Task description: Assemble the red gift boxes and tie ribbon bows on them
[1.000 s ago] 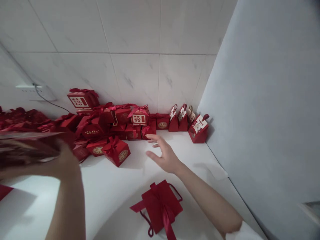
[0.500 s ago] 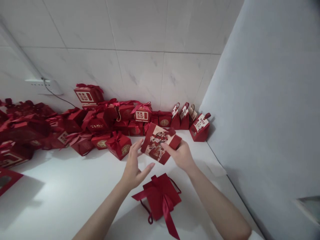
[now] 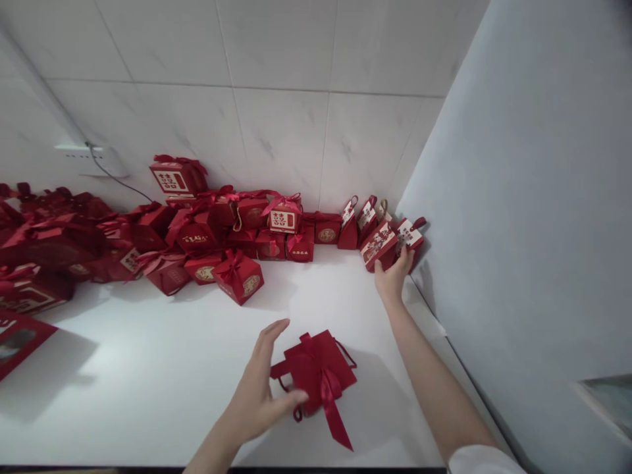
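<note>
My right hand (image 3: 394, 277) reaches to the far right corner and grips a red gift box with a picture front (image 3: 378, 245), set beside a tagged red box (image 3: 411, 235) against the grey panel. My left hand (image 3: 259, 393) is open, thumb touching the left edge of a flat red box with a ribbon bow and cord handles (image 3: 320, 375) lying on the white table (image 3: 148, 368) near the front.
A long heap of red gift boxes (image 3: 197, 230) with ribbons runs along the tiled wall. Three small tagged boxes (image 3: 360, 224) stand near the corner. A windowed red box (image 3: 17, 342) lies at far left. A grey panel (image 3: 518, 197) bounds the right side.
My right hand carried the picture-front box from mid-table to the far right corner. My left hand let go of it and dropped down to the flat ribboned box.
</note>
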The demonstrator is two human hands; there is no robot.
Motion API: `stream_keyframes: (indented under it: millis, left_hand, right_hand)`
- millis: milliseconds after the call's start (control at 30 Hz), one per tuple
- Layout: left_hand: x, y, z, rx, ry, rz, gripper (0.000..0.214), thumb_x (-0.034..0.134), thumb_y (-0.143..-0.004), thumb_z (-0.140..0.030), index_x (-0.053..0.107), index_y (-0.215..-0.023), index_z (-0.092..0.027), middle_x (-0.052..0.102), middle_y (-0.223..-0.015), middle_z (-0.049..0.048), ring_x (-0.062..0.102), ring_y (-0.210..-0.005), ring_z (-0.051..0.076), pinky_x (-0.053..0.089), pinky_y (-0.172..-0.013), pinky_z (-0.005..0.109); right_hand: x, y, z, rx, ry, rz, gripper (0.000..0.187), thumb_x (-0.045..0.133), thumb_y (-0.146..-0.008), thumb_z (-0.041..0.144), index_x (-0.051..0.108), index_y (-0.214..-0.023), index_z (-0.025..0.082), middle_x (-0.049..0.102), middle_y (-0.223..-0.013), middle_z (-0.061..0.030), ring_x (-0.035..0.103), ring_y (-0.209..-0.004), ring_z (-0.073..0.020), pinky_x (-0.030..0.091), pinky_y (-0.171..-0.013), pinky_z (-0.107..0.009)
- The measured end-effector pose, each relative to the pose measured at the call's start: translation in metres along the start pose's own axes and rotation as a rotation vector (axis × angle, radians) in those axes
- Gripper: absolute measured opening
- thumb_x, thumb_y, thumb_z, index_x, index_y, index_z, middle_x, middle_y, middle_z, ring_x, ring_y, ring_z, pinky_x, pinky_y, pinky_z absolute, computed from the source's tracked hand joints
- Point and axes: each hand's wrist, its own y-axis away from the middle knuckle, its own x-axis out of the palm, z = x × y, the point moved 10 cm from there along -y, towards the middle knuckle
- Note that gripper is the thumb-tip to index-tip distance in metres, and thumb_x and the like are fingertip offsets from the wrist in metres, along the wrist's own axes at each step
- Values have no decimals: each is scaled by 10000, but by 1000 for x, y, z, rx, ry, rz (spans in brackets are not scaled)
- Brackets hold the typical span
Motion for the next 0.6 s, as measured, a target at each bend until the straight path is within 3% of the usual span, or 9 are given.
stream_keyframes:
  millis: [67, 133, 233, 333, 433, 500, 600]
  left_hand:
    - [16, 10, -3, -33, -24, 23, 1204, 833, -616, -537, 113, -1553, -306, 231, -1558, 186, 277, -1437, 424, 370, -1122, 634]
    - [29, 18, 1, -120, -41, 28, 1192, 822, -657, -470, 53, -1555, -312, 218, -1558, 181, 332, -1415, 406, 414, -1094, 603]
    - [42, 25, 15, -266, 4, 26, 1049, 724, -777, -355, 14, -1548, -322, 369, -1476, 159, 566, -1221, 316, 539, -963, 488]
    - [43, 32, 29, -381, 89, 15, 1101, 741, -759, -382, -26, -1544, -300, 575, -1273, 118, 690, -915, 245, 597, -796, 418]
    - [21, 42, 32, -413, 111, -85, 1087, 765, -732, -391, 46, -1541, -290, 569, -1307, 111, 680, -1006, 252, 593, -851, 398]
    - [-9, 57, 28, -404, 76, -195, 1025, 783, -711, -384, 160, -1520, -295, 509, -1398, 105, 611, -1177, 277, 572, -924, 386]
    - [-64, 95, 16, -422, -7, -333, 945, 809, -679, -407, 297, -1465, -302, 528, -1400, 79, 582, -1225, 305, 568, -941, 391]
  right_hand:
    - [-4, 13, 13, -105, -27, 5, 699, 617, -785, 213, 343, -1415, 82, 219, -1552, -270, 160, -1487, -352, 198, -1165, -600]
    - [-2, 33, 32, -208, -99, 88, 583, 598, -836, 244, 405, -1380, 163, 284, -1537, -214, 267, -1454, -321, 302, -1136, -562]
    - [12, 73, 52, -232, -245, 308, 491, 557, -895, 265, 415, -1365, 256, 394, -1479, -144, 429, -1353, -263, 476, -1014, -467]
    - [32, 118, 56, -168, -337, 542, 461, 544, -910, 289, 423, -1355, 278, 440, -1444, -117, 498, -1288, -241, 507, -983, -437]
    - [47, 148, 42, -62, -342, 702, 430, 564, -895, 320, 467, -1311, 274, 515, -1370, -109, 578, -1189, -235, 522, -955, -436]
    - [53, 158, 31, -11, -336, 759, 387, 570, -894, 352, 503, -1263, 254, 595, -1253, -117, 632, -1088, -241, 557, -874, -428]
    - [55, 160, 19, 39, -337, 794, 338, 566, -896, 408, 539, -1178, 223, 633, -1182, -131, 653, -1017, -246, 567, -817, -415]
